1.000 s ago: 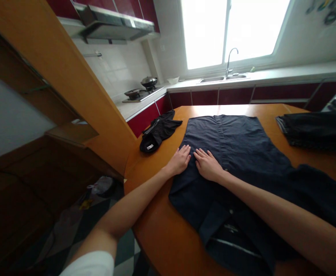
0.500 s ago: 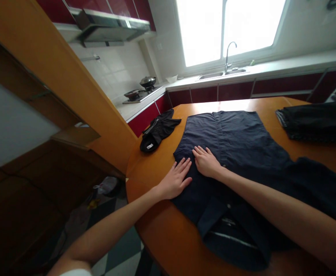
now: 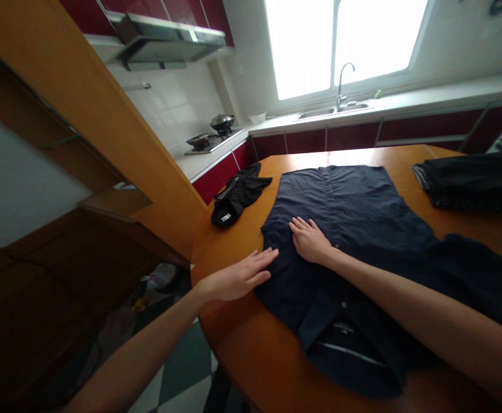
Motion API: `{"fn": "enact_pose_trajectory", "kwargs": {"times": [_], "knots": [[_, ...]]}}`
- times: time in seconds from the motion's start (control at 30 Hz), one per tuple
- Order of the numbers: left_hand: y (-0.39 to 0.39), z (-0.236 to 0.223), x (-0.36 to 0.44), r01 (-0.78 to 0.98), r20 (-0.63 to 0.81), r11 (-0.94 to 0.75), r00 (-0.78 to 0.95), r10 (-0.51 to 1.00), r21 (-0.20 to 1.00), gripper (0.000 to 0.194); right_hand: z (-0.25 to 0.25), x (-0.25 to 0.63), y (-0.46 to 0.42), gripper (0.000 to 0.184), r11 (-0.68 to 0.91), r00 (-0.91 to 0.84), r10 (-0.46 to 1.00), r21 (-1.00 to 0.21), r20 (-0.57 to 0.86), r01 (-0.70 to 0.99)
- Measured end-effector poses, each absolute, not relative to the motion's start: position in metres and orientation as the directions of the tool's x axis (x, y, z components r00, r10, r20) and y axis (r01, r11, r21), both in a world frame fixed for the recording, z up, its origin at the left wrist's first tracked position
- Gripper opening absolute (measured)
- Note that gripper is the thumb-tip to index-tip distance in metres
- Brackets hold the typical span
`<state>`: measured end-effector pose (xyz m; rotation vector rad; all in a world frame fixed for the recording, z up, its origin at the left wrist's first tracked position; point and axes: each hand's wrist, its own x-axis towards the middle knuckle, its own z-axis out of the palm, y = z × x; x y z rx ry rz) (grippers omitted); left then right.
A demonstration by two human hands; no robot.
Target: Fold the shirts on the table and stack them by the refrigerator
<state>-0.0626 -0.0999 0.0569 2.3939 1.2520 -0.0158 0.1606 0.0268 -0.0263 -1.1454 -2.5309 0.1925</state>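
A dark navy collared shirt (image 3: 358, 212) lies spread on the wooden table (image 3: 234, 350), its collar towards me and its hem at the far side. My right hand (image 3: 311, 241) rests flat on the shirt's left part, beside the button strip, with fingers stretched out. At the shirt's left edge is my left hand (image 3: 240, 276), fingers extended and thumb apart, holding nothing. Its fingertips reach over the cloth; whether they touch it I cannot tell. On the right, a sleeve stretches outward past my right forearm.
A crumpled black garment (image 3: 238, 195) with a white label lies at the table's left edge. Folded dark clothes (image 3: 478, 180) sit at the right. Beyond the table are a stove with pans (image 3: 210, 137), a sink (image 3: 332, 112) and a window. A wooden post (image 3: 105, 109) rises at left.
My left hand has moved left, from lying flat on the shirt to its edge, and has turned somewhat sideways. The right hand and the shirt stay nearly the same.
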Motion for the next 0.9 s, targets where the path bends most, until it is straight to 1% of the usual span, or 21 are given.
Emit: {"fn": "enact_pose_trajectory", "kwargs": {"times": [0.07,0.13,0.23,0.3,0.4,0.5,0.7,0.8,0.9], "knots": [[-0.067,0.055,-0.060,0.826,-0.080,-0.438,0.493,0.866,0.354,0.055,-0.025,0.161,0.026,0.054,0.660,-0.609,0.751,-0.262,0.256,0.704],[-0.030,0.042,-0.051,0.858,0.011,-0.391,0.411,0.912,0.334,0.054,-0.022,0.161,0.025,0.054,0.657,-0.608,0.753,-0.258,0.251,0.708],[0.015,0.014,-0.032,0.880,0.062,-0.358,0.357,0.932,0.312,0.055,-0.020,0.162,0.025,0.054,0.652,-0.605,0.758,-0.254,0.245,0.714],[0.033,-0.003,-0.023,0.894,0.087,-0.340,0.329,0.940,0.292,0.056,-0.020,0.162,0.025,0.054,0.652,-0.604,0.758,-0.252,0.247,0.715],[0.041,-0.017,-0.022,0.900,0.107,-0.364,0.349,0.931,0.241,0.058,-0.022,0.161,0.026,0.054,0.656,-0.604,0.754,-0.253,0.257,0.711],[0.040,-0.018,-0.027,0.893,0.089,-0.405,0.395,0.914,0.198,0.060,-0.024,0.161,0.026,0.053,0.656,-0.602,0.754,-0.259,0.264,0.709],[0.044,-0.011,-0.028,0.933,0.021,-0.325,0.326,0.945,0.152,0.060,-0.023,0.162,0.025,0.053,0.645,-0.594,0.764,-0.278,0.254,0.712],[0.038,-0.009,-0.027,0.944,0.071,-0.307,0.300,0.951,0.122,0.060,-0.022,0.162,0.025,0.054,0.640,-0.590,0.768,-0.283,0.250,0.714],[0.025,-0.011,-0.023,0.927,0.100,-0.363,0.354,0.930,0.097,0.061,-0.021,0.162,0.025,0.055,0.635,-0.586,0.773,-0.291,0.243,0.716]]}}
